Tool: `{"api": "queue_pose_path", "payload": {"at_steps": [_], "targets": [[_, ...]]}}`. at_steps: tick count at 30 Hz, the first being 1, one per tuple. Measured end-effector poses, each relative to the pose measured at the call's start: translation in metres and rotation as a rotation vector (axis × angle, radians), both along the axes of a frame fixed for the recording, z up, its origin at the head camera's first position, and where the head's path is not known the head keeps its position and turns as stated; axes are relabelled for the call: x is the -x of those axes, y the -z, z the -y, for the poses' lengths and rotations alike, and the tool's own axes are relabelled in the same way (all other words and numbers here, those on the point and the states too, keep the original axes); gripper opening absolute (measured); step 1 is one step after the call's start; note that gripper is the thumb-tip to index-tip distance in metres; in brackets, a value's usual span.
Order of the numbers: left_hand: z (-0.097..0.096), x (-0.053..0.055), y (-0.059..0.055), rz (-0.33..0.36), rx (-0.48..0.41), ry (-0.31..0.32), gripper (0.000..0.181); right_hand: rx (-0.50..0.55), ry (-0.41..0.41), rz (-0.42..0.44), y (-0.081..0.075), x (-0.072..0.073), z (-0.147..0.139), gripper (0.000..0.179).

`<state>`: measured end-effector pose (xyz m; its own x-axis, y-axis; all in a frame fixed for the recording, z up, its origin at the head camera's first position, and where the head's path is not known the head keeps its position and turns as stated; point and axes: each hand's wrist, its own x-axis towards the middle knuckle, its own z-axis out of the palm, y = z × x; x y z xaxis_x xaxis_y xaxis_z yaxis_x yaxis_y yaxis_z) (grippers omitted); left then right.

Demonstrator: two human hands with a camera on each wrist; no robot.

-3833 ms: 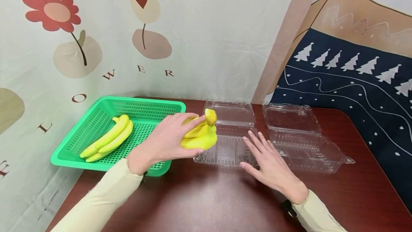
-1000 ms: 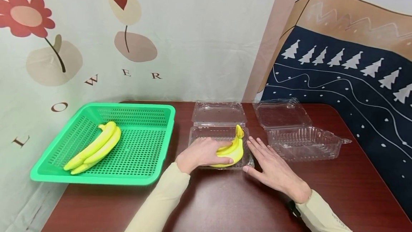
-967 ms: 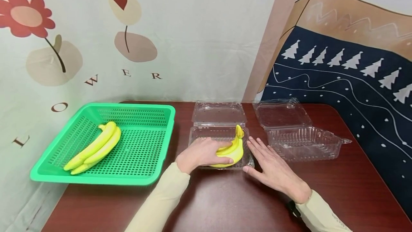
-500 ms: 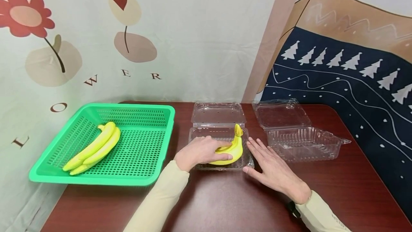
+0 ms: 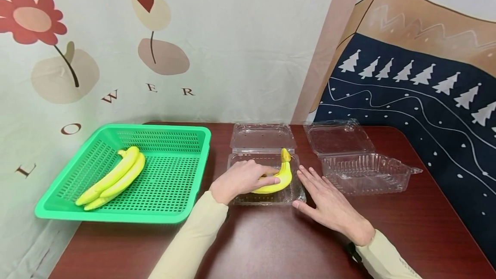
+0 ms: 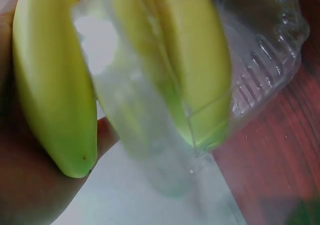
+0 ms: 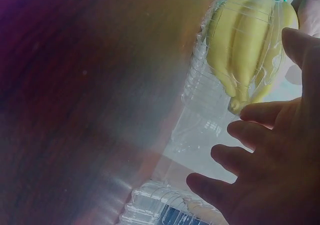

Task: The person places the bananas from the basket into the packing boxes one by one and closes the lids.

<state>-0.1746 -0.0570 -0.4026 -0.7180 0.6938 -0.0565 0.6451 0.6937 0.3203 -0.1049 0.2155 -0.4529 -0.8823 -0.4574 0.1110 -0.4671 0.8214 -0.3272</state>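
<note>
My left hand (image 5: 241,181) grips a bunch of yellow bananas (image 5: 284,176), its thumb over the near side. The bunch sits inside the nearer-left clear plastic clamshell container (image 5: 263,203), stem pointing up and away, with the lid (image 5: 263,136) folded back. In the left wrist view, the greenish tips of the bananas (image 6: 197,60) show, partly behind the container wall. My right hand (image 5: 333,206) lies with spread, straight fingers by the container's right side; the right wrist view shows those fingers (image 7: 230,160) close to the stem. Whether they touch the plastic I cannot tell.
On the left, a green perforated basket (image 5: 122,216) holds another bunch of bananas (image 5: 112,178). A second clear clamshell (image 5: 368,180) stands lid-up to the right of my right hand. Behind the reddish-brown table (image 5: 267,240) hangs a printed cloth (image 5: 240,55).
Since the earliest frame, my left hand has carried the bananas rightward from beside the basket into the container. Over the last second, hand and bunch have shifted slightly away from me. The right hand stays put.
</note>
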Motion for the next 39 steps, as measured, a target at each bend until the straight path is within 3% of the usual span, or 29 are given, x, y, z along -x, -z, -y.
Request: {"api": "queue_pose_path", "payload": {"at_steps": [11, 17, 21, 28, 34, 39], "targets": [[0.001, 0.008, 0.002, 0.008, -0.053, -0.024, 0.045, -0.001, 0.004, 0.016, 0.001, 0.002, 0.001, 0.087], [0.004, 0.006, 0.01, -0.12, -0.095, -0.094, 0.039, 0.002, 0.0, 0.008, 0.001, 0.002, 0.0, 0.087], [0.009, 0.001, 0.016, -0.182, -0.143, -0.112, 0.044, 0.004, 0.001, 0.004, 0.001, 0.002, 0.0, 0.086], [0.019, -0.012, 0.025, -0.224, -0.159, -0.044, 0.059, 0.007, 0.006, 0.008, 0.002, 0.001, -0.001, 0.086], [0.024, -0.026, 0.029, -0.235, -0.111, -0.064, 0.066, 0.007, 0.01, 0.017, 0.002, 0.001, -0.002, 0.086], [0.026, -0.034, 0.031, -0.249, -0.149, -0.079, 0.067, 0.014, 0.011, 0.018, 0.003, 0.001, -0.003, 0.085]]}}
